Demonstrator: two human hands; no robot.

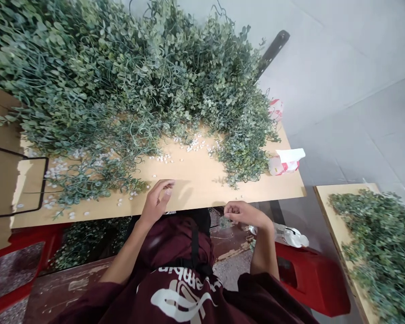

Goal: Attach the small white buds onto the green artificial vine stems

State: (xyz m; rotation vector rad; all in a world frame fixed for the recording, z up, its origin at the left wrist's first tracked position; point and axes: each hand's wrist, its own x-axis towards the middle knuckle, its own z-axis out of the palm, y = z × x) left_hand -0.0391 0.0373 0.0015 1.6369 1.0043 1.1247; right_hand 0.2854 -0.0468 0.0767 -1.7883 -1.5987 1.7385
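My left hand [156, 201] hovers at the table's front edge, fingers loosely bent and the thumb apart from them, with nothing visible in it. To the right, my right hand [242, 213] is just in front of the edge with its fingers curled in. Whether anything small is inside those fingers is hidden. Beyond both hands rises a large heap of artificial green leaf sprigs [148, 76]. A smaller clump of sprigs [97, 180] lies left of my left hand. Small white plastic pieces [195, 143] are scattered among the leaves and on the wooden tabletop [189, 168].
Right of the heap sit a red-and-white tissue pack [284, 165] and another pack behind it. A dark metal bar [273, 54] sticks out. A black wire frame [43, 180] is at left. Red plastic stools [312, 279] flank me. More greenery lies on a second board [340, 220].
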